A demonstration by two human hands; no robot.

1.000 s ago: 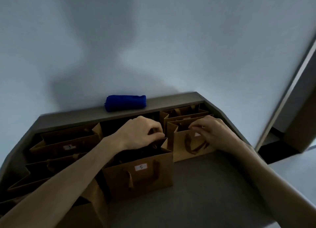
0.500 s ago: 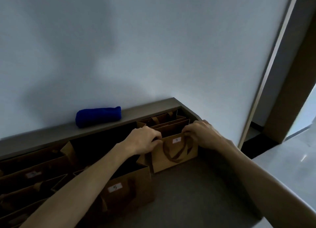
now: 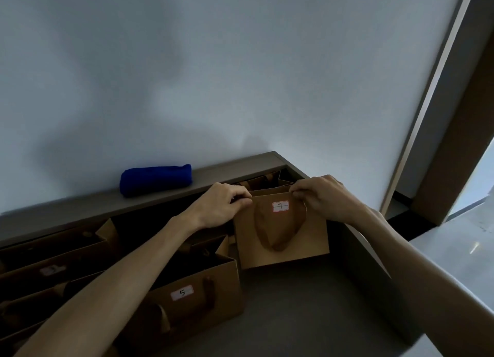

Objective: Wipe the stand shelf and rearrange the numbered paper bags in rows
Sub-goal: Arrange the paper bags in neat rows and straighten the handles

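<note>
Raised now — hands (image 3: 272,204) pinch stiff kraft bag 7 (image 3: 283,239).

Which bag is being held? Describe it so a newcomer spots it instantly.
Start at the grey shelf under the white wall, near its right end. The bag there is pinched at its top corners by the left hand and right hand. Unlike its neighbours, its label reads 7.

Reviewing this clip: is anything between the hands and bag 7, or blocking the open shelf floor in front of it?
Nothing visible. The left hand and right hand already pinch the top corners of bag 7. The shelf floor in front of it looks bare; bag 5 stands to the left, clear of that patch.
</note>
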